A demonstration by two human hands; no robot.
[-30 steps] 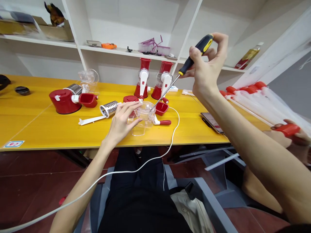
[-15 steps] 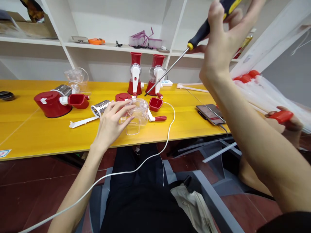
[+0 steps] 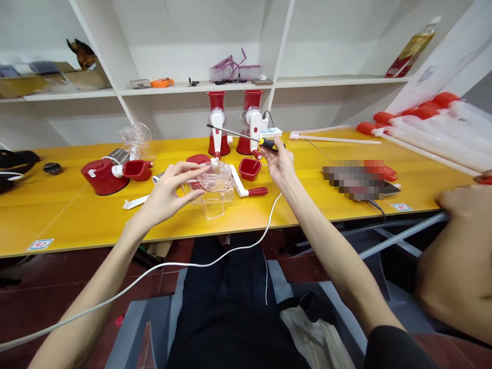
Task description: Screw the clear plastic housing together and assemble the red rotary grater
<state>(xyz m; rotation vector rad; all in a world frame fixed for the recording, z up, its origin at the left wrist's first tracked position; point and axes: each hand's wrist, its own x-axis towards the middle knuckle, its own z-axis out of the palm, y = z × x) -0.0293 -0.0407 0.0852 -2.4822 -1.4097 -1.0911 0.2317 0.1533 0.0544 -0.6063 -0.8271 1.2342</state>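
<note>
The clear housing (image 3: 213,188) stands on the yellow table (image 3: 77,215), near its front edge.

The left hand (image 3: 166,192) is at the left of the housing, fingers spread and loosely curved. The fingertips (image 3: 203,167) touch its upper edge without closing round it.

The right hand (image 3: 279,162) is to the right of the housing and slightly behind it. It is closed on the handle of the screwdriver (image 3: 246,137), which lies roughly level above the housing with its shaft pointing left.

A white crank (image 3: 246,190) projects from the right of the housing, and a red cup (image 3: 249,168) sits just behind the crank. Two assembled grinders (image 3: 217,124) stand well behind the housing. A red base (image 3: 97,177) sits well to its left.
</note>
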